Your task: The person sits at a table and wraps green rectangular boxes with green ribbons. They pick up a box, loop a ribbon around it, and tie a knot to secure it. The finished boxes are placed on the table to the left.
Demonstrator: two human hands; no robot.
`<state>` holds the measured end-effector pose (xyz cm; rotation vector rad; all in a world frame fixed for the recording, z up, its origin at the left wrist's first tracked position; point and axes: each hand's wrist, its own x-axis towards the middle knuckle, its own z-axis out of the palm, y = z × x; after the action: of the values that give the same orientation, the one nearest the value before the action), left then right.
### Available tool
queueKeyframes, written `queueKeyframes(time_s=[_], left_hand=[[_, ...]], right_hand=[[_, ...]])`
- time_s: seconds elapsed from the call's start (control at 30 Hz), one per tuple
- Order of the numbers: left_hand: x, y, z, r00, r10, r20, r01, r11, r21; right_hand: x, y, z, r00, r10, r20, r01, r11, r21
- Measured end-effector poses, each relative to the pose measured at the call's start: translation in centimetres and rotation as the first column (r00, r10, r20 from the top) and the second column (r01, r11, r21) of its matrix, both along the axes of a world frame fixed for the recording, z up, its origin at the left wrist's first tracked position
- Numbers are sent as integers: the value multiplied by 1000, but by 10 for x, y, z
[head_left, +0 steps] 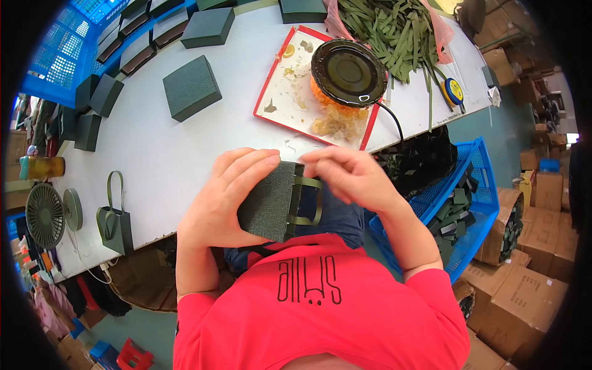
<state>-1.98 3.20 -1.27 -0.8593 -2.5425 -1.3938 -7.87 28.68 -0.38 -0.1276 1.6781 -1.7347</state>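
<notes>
My left hand (225, 197) is wrapped round a dark green textured box (268, 203), tilted in front of my chest at the table's edge. From the box's right side a flat olive ribbon handle (319, 200) stands out in a loop. My right hand (351, 176) is closed, its fingertips bent together at the upper right corner of the box, close to the ribbon's upper end. What those fingertips pinch, if anything, is too small to make out.
On the white table (148, 157) lies another green box (192, 87). A round black hot plate (349, 71) sits on a red-edged, glue-stained tray (293, 86). Beyond are a heap of green ribbons (394, 34) and a yellow tape measure (453, 91). A blue crate (475, 228) stands right.
</notes>
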Motion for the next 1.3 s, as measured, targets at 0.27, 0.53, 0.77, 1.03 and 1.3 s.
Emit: queueKeyframes(time_s=[0.27,0.53,0.77,1.03,1.3], left_hand=[[1,-3,2,997,58,-44,-62,992,-108],[3,2,6,998,8,-56,-16,989,-149],[3,8,9,995,-32,-97,9,973,-232],[4,1,4,996,81,-43,-87,980,-178],[16,-24,-1,823,567,-30,-514,722,-463]], right_hand=[[20,8,-25,867,-438,-239,427,899,-97],[22,-11,-20,954,-109,-278,135,988,75],[22,-17,-31,948,-34,-315,59,996,67],[20,7,-34,907,-420,-8,383,835,-395],[-40,118,-41,334,-840,-428,822,482,-304]])
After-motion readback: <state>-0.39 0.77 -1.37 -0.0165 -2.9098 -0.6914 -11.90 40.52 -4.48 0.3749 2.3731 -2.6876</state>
